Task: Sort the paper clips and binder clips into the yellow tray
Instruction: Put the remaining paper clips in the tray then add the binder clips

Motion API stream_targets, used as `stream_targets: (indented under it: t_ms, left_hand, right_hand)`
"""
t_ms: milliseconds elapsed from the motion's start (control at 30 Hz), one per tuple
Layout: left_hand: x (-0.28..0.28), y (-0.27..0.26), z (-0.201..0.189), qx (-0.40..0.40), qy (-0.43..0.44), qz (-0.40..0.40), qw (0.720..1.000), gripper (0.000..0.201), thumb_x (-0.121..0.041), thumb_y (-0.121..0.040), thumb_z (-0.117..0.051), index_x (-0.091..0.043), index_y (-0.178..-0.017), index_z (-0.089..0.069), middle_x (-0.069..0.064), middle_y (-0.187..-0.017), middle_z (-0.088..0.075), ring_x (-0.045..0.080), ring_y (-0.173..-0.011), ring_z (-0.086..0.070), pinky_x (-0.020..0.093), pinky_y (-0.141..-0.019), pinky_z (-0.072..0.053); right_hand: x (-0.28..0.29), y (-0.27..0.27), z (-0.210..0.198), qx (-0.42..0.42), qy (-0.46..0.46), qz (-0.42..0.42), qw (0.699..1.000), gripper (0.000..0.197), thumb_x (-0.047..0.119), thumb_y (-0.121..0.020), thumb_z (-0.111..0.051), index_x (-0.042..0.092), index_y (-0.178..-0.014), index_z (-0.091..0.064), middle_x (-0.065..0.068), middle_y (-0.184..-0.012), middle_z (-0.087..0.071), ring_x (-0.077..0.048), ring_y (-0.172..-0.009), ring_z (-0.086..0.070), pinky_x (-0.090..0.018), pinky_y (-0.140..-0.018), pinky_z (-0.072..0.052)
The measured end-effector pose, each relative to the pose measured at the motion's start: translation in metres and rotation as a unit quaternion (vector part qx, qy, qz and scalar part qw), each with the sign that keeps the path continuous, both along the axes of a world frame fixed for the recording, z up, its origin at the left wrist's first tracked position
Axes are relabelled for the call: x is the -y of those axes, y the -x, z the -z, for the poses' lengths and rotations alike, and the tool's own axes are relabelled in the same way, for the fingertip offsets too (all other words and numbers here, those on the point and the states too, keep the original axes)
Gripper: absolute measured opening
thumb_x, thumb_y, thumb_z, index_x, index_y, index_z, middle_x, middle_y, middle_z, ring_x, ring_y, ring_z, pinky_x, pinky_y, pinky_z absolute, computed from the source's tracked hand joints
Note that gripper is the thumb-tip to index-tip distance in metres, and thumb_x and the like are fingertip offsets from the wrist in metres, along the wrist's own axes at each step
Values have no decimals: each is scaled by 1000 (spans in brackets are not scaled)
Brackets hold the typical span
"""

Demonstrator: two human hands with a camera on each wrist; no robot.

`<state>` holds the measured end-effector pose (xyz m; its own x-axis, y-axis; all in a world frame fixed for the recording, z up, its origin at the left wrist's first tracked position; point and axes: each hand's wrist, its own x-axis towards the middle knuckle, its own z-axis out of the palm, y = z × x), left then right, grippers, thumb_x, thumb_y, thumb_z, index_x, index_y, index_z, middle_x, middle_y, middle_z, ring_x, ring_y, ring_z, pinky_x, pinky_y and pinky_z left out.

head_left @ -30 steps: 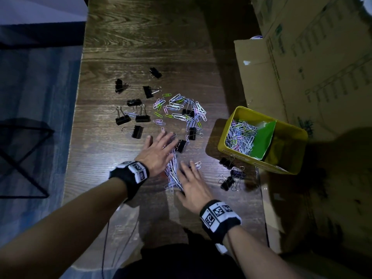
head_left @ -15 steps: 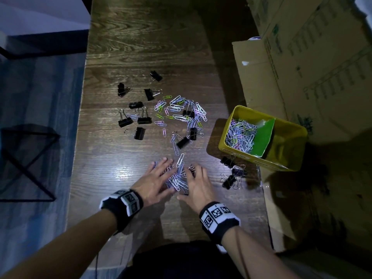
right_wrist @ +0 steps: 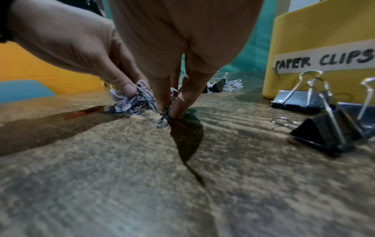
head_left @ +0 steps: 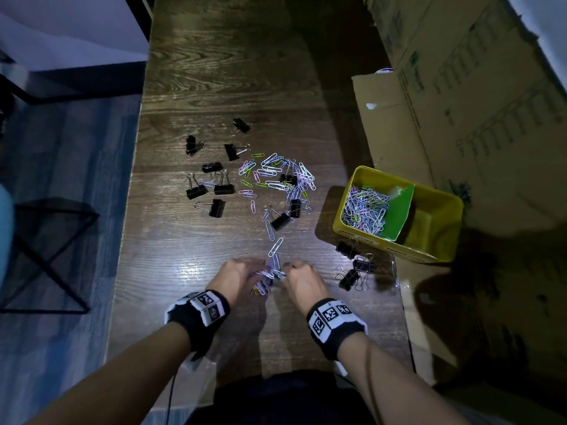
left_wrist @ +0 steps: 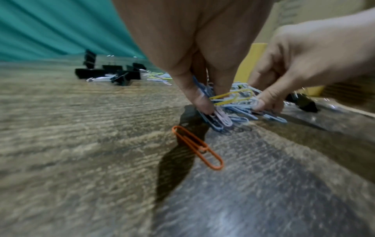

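Standing on the dark wooden table [head_left: 214, 72], the yellow tray [head_left: 441, 210] holds paper clips at the right. Left hand [head_left: 236, 279] and right hand [head_left: 299, 279] both pinch one bunch of paper clips [head_left: 270, 276] near the front edge. An orange paper clip [left_wrist: 198, 146] lies loose beside.

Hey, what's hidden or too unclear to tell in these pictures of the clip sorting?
- Head view: the fingertips of the left hand and right hand curl under, so the size of the gathered paper clips is hidden.
- Head view: the tray floor right of the green divider is in shadow.
- Right wrist view: the tray label runs off the frame edge.
- Left wrist view: the far binder clips are blurred, uncountable.
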<state>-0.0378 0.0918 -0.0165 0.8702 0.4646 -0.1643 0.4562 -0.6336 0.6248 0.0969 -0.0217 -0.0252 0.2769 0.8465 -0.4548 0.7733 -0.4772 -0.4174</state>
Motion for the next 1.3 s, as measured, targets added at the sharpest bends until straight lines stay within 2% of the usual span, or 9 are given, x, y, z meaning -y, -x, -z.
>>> stream_targets:
  t_ms: [133, 233, 367, 500, 833, 1000, 1167, 1233, 1300]
  left_hand:
    - [-12, 2, -1, -44, 92, -111, 989, 20, -12, -77, -73, -18, -97, -75, -5, -101, -72, 5, -92, -66, 10, -85, -43]
    - [-18, 2, -5, -56, 212, -198, 955, 20, -7, -76, -74, -18, -93, -75, -15, -88, -70, -6, -75, -64, 5, -73, -47]
    - [-25, -3, -18, -6, 379, -275, 884, 28, 7, -75, -69, -20, -74, -76, 2, -76, -74, 15, -68, -68, 24, -66, -57]
    - [-34, -15, -39, 16, 422, -285, 860, 27, 12, -74, -66, -13, -67, -76, 10, -71, -73, 15, -62, -68, 24, -59, -58]
    - [-31, -136, -105, 85, 500, -201, 838, 15, 10, -77, -63, 8, -92, -64, 13, -73, -72, 22, -69, -70, 23, -63, -58]
    - [1, -207, -101, 79, 454, -192, 866, 12, 10, -80, -63, 9, -91, -65, 12, -73, -66, 14, -57, -65, 22, -61, -58]
    - [27, -225, -83, -65, 184, -59, 979, 26, -23, -89, -60, -14, -113, -66, 4, -106, -68, 19, -86, -65, 22, -79, -48]
    - [25, -221, -79, -82, 137, -9, 987, 30, -29, -92, -55, -23, -121, -61, 4, -118, -65, 21, -102, -62, 24, -90, -45]
    - [15, -213, -76, -38, 183, -16, 982, 26, -27, -91, -55, -26, -115, -65, 10, -106, -70, 23, -89, -65, 33, -87, -51]
  right_hand:
    - [1, -10, -4, -69, 14, 80, 994, 17, 13, -92, -54, 5, -103, -65, -11, -102, -63, -28, -90, -64, -29, -78, -51]
    - [5, -21, -13, -114, -31, 146, 982, 22, 23, -92, -60, 3, -90, -67, -8, -85, -62, -23, -78, -59, -28, -75, -49]
    - [12, -38, -23, -230, -85, 258, 934, 23, 23, -85, -70, 11, -104, -72, -7, -85, -71, -18, -72, -68, -34, -73, -58]
    - [18, -52, -37, -246, -183, 317, 898, 21, 25, -77, -77, 15, -95, -75, -2, -82, -70, -25, -72, -68, -43, -70, -59]
    - [26, -108, -106, -314, -341, 479, 745, 17, 2, -79, -72, 9, -94, -70, -2, -81, -71, -9, -62, -68, -20, -63, -57]
    - [24, -145, -112, -202, -341, 501, 769, 21, 10, -80, -73, 6, -100, -70, -3, -80, -71, -10, -62, -69, -23, -63, -58]
    - [19, -173, -103, -81, -233, 452, 857, 27, 20, -85, -70, 9, -110, -68, -7, -96, -72, -17, -84, -68, -33, -78, -57]
    - [14, -178, -95, -36, -177, 408, 895, 25, 22, -87, -67, 11, -110, -68, -8, -101, -70, -23, -94, -65, -39, -84, -55]
    - [10, -179, -90, 3, -123, 355, 927, 28, 22, -88, -65, 14, -115, -67, -11, -106, -69, -23, -93, -63, -36, -87, -53]
